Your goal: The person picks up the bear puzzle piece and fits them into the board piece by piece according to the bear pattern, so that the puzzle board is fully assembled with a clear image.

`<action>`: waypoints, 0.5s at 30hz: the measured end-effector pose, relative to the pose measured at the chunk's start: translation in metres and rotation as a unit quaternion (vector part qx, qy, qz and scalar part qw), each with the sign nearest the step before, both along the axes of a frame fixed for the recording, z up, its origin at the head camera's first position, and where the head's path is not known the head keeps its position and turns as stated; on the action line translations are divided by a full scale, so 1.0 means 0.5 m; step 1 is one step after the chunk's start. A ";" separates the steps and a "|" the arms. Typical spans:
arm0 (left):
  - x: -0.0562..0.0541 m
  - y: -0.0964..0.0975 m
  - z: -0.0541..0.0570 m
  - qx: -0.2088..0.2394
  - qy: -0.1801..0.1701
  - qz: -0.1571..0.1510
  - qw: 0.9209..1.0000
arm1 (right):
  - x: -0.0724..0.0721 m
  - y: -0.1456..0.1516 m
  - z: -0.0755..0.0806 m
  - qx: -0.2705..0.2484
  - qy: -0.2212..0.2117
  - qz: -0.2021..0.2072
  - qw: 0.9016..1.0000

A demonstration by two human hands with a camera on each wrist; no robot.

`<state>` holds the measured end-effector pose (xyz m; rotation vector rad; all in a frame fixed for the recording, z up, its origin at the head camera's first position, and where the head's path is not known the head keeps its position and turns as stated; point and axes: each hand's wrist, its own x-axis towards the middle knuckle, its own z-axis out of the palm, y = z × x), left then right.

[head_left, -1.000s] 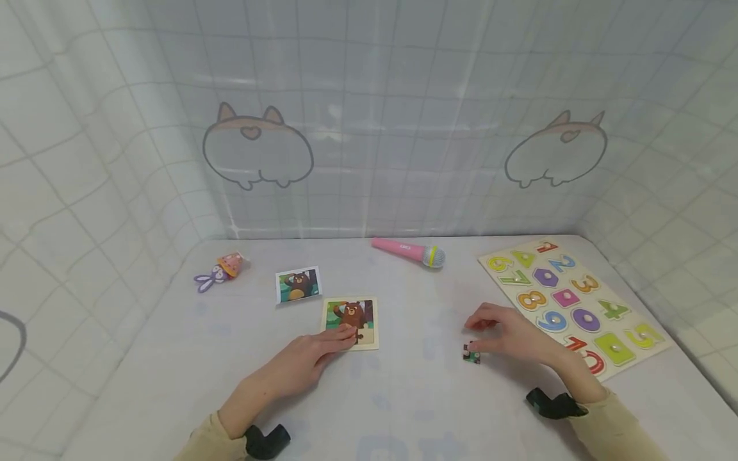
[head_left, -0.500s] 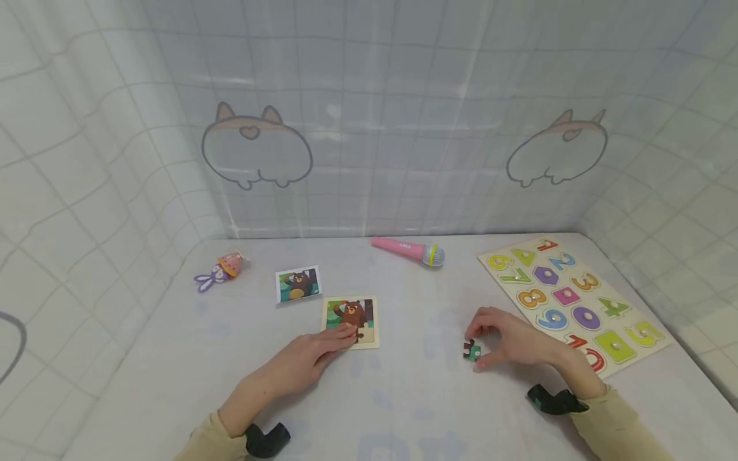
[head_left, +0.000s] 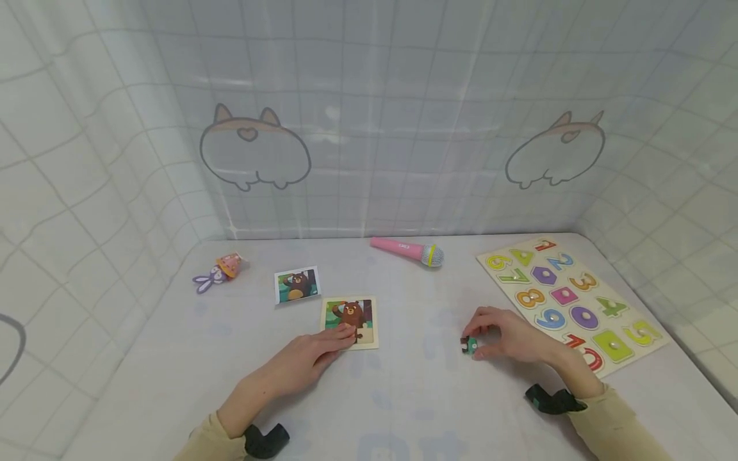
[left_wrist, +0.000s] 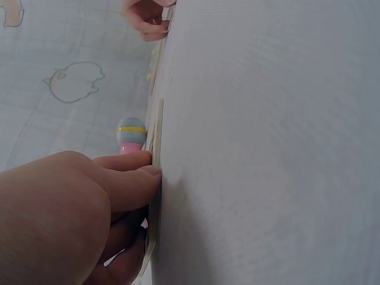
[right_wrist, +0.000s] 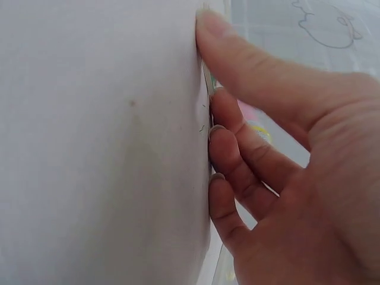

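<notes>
A bear jigsaw puzzle [head_left: 352, 310] in a pale wooden tray lies on the table, with a bare wood patch showing at its lower right. My left hand [head_left: 308, 360] rests on its lower left part, fingers fairly straight; the left wrist view shows the thumb [left_wrist: 139, 184] at the edge of the board. To the right, my right hand [head_left: 513, 336] pinches a small green and brown puzzle piece [head_left: 470, 346] between thumb and fingers, low at the tabletop. In the right wrist view the thumb [right_wrist: 231, 44] and fingers hide most of that piece.
Behind the puzzle lies a bear picture card [head_left: 297, 285]. A pink toy microphone [head_left: 406, 250] is at the back, a purple rabbit toy [head_left: 219, 272] at the far left. The number and shape board [head_left: 571, 301] spreads beside my right hand. Sheeted walls [head_left: 369, 128] enclose the table.
My right hand has turned the puzzle piece, spread thumb and fingers to either side of it, and shifted it slightly left and away. My left hand has stayed on the puzzle.
</notes>
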<state>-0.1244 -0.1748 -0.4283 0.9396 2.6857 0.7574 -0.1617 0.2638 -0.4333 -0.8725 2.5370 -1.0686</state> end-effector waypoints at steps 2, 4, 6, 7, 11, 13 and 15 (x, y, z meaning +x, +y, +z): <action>-0.001 -0.001 -0.001 -0.001 -0.003 0.003 1.000 | 0.001 -0.002 0.002 0.005 0.000 -0.019 1.000; -0.001 -0.001 -0.002 -0.004 -0.001 0.002 1.000 | 0.002 -0.004 0.003 0.012 -0.001 -0.041 0.999; -0.002 -0.001 -0.002 -0.006 0.000 0.002 1.000 | 0.003 -0.006 0.004 0.021 -0.002 -0.059 0.998; -0.002 -0.001 -0.002 -0.007 0.001 0.001 1.000 | 0.004 -0.007 0.004 0.027 0.001 -0.064 0.998; -0.002 -0.001 -0.002 -0.008 0.002 0.001 1.000 | 0.003 -0.008 0.002 0.035 0.019 -0.076 0.996; -0.002 -0.001 -0.002 -0.008 0.000 0.001 1.000 | 0.002 -0.008 0.001 0.032 0.025 -0.074 0.996; 0.000 0.000 -0.001 -0.007 0.000 0.001 1.000 | 0.001 -0.008 0.000 0.029 0.030 -0.066 0.997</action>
